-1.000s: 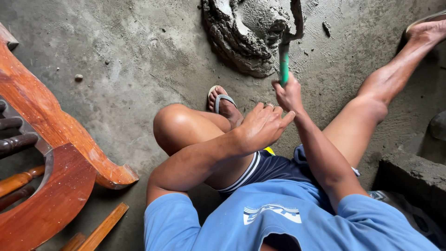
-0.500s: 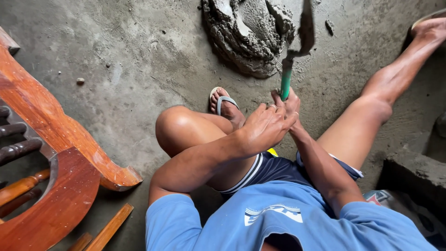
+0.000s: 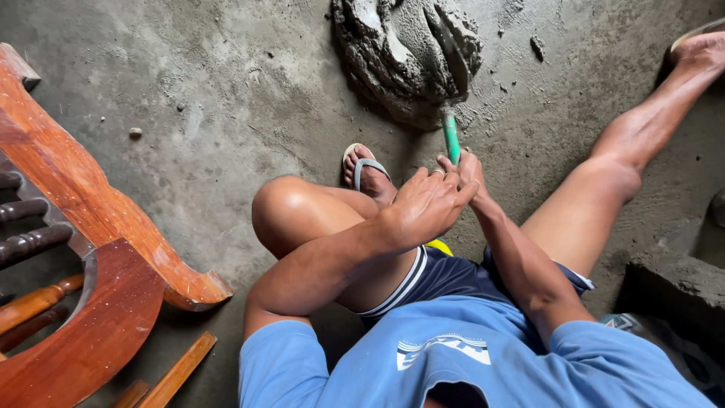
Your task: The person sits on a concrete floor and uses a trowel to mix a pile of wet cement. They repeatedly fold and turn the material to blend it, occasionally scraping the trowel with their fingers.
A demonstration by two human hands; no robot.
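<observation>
I sit on a concrete floor with my knees spread. My right hand [image 3: 470,171] grips the green handle of a trowel [image 3: 451,139], whose blade is pressed into a heap of wet grey mortar [image 3: 393,57] on the floor ahead. My left hand [image 3: 424,205] rests over my bent left knee, holds nothing, and its fingertips touch the right hand. My left foot in a flip-flop [image 3: 367,172] sits just below the mortar heap.
A red-brown wooden chair [image 3: 91,249] lies on its side at the left, with loose wooden slats [image 3: 177,372] beside it. A rough concrete block [image 3: 680,287] is at the lower right. My right leg [image 3: 634,143] stretches toward the upper right.
The trowel blade, raised beside the heap before, has come down and leftward into the mortar. My left hand has stayed on the knee, close against the right hand.
</observation>
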